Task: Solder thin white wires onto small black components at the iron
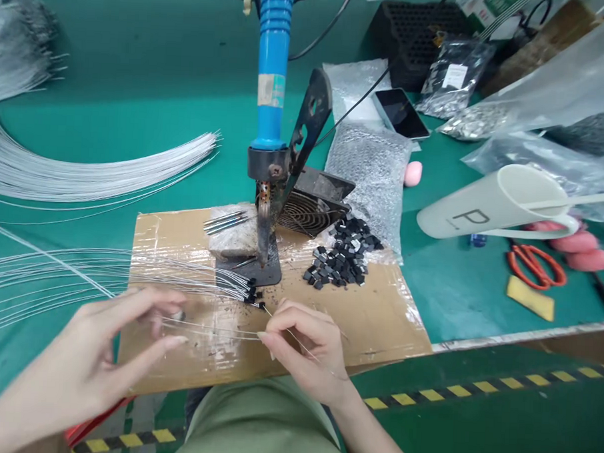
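Note:
My right hand (304,343) pinches the ends of thin white wires (217,330) at the front of the cardboard sheet (378,323). The fingers of my left hand (106,345) are apart, beside the left part of those wires. Just above my hands lie white wires with black connectors (250,292) at their right ends. A blue-handled soldering iron (273,58) points down in its stand, its tip over a dark plate (272,272). Thin metal sticks lie on a pale block (236,240) left of the tip. Small black parts (343,252) form a pile on the right.
A bundle of white wires (108,178) lies at the left on the green mat. Behind the pile are a small fan (310,210), bubble wrap (367,169) and a phone (402,113). A white cup (488,201), orange scissors (535,267) and a yellow sponge (530,298) lie right.

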`<state>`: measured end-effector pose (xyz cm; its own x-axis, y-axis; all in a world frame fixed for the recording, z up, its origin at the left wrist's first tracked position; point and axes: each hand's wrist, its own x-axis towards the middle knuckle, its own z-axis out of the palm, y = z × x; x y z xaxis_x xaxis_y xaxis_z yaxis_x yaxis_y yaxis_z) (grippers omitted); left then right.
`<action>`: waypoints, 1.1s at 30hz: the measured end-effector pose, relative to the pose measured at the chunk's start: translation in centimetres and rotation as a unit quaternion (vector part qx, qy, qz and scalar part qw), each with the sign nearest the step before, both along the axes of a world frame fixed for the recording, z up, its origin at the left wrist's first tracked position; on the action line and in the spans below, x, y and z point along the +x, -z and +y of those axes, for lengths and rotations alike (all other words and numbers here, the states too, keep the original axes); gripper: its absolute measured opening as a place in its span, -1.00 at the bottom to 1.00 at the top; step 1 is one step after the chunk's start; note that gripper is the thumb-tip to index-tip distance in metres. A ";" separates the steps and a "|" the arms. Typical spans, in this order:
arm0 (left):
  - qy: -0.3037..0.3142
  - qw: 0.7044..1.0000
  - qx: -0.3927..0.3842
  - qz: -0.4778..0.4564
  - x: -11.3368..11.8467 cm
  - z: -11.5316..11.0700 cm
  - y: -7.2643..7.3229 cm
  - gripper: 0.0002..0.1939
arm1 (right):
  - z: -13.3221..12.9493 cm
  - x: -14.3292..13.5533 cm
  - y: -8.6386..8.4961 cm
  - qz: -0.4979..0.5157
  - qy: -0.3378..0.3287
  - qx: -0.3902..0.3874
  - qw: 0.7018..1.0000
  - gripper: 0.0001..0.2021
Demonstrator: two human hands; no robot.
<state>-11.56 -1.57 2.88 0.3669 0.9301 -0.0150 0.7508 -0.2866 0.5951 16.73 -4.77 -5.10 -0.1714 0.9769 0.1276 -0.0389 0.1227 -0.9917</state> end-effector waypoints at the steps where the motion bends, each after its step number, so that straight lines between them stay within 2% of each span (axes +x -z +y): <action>1: 0.032 0.999 0.011 -0.005 1.5 -0.4 0.0 -0.70 | 0.0 0.0 0.0 -0.009 0.004 0.008 1.000 -0.80; 4: 0.068 0.996 -0.022 -0.055 5.7 -1.5 0.8 -0.76 | 0.2 0.0 -0.2 -0.031 0.013 0.033 0.999 -0.80; 5: 0.059 0.995 -0.040 -0.075 6.7 -1.7 1.2 -0.85 | 0.2 0.1 -0.2 -0.037 0.018 0.038 0.998 -0.81; 7: 0.030 0.990 -0.100 -0.091 8.0 -2.0 2.3 -0.88 | 0.2 0.3 -0.1 -0.045 0.029 0.038 0.998 -0.81; 11: -0.025 0.963 -0.220 -0.151 8.6 -1.6 4.2 -0.81 | 0.2 0.6 0.3 -0.042 0.045 0.017 0.998 -0.81; 14: -0.053 0.938 -0.268 -0.213 9.1 -1.0 4.8 -0.78 | 0.2 0.5 0.6 -0.039 0.059 -0.013 0.997 -0.80; 16: -0.080 0.930 -0.270 -0.235 9.3 -0.7 5.1 -0.79 | 0.3 0.5 0.7 -0.026 0.083 -0.053 0.995 -0.78; 18: -0.105 0.925 -0.267 -0.249 9.3 -0.5 5.3 -0.83 | 0.3 0.6 0.8 0.035 0.114 -0.097 0.988 -0.73; 21: -0.131 0.922 -0.258 -0.258 8.9 -0.6 5.7 -0.87 | 0.2 1.0 0.8 0.176 0.128 -0.149 0.965 -0.45; 23: -0.142 0.922 -0.251 -0.259 8.6 -0.6 5.8 -0.87 | 0.2 1.1 0.8 0.216 0.125 -0.171 0.953 -0.34; 25: -0.151 0.919 -0.250 -0.265 8.7 -0.7 5.7 -0.86 | 0.1 1.0 0.6 0.192 0.126 -0.177 0.957 -0.41; 30: -0.227 0.896 -0.265 -0.276 10.0 -0.8 4.1 -0.85 | 0.4 -0.1 0.0 0.084 0.109 -0.145 0.980 -0.80; 33: -0.237 0.889 -0.270 -0.284 10.5 -0.9 3.4 -0.85 | 0.6 -0.8 -0.3 0.085 0.090 -0.143 0.982 -0.86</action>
